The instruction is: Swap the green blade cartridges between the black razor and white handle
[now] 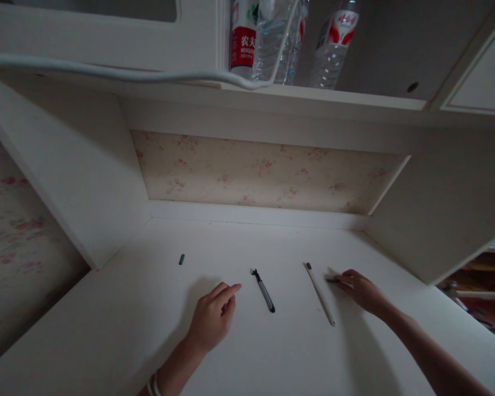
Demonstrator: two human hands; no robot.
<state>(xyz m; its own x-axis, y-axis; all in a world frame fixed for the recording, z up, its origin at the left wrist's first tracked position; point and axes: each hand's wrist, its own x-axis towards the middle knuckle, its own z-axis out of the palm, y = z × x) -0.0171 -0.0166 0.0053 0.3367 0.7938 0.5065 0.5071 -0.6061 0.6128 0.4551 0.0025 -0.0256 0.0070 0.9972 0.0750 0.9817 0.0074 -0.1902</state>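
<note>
Two bare hands are in view above the white tabletop (pixel 272 357). Right grip (pixel 357 289), right of centre in the frame: thumb and fingers pinched together on one end of a small dark strip (pixel 330 280); the free end points left. Whether the strip touches the surface cannot be told. Left grip (pixel 212 319), lower centre: index finger extended rightward, other fingers curled; the palm is hidden, so whether it is closed on anything cannot be determined.

Handling: the strip is judged light, stiff and possibly slippery; hold it across its narrow width with the fingertips. Between the hands lie a black-and-grey pen-like tool (pixel 265 294), nearest the left index finger, and a slim white stick with a dark head (pixel 320 296). Both appear light and rigid; take each at mid-shaft. A small dark green piece (pixel 182 259), left of centre, offers little height and calls for a fingertip pinch.

Containers: the open shelf compartment (pixel 390 60), top of the frame, houses a red-labelled bottle (pixel 243 47), a clear plastic bottle (pixel 268 47) beside it, and a red-and-white-labelled bottle (pixel 338 33) farther right. Liquid levels cannot be read.
</note>
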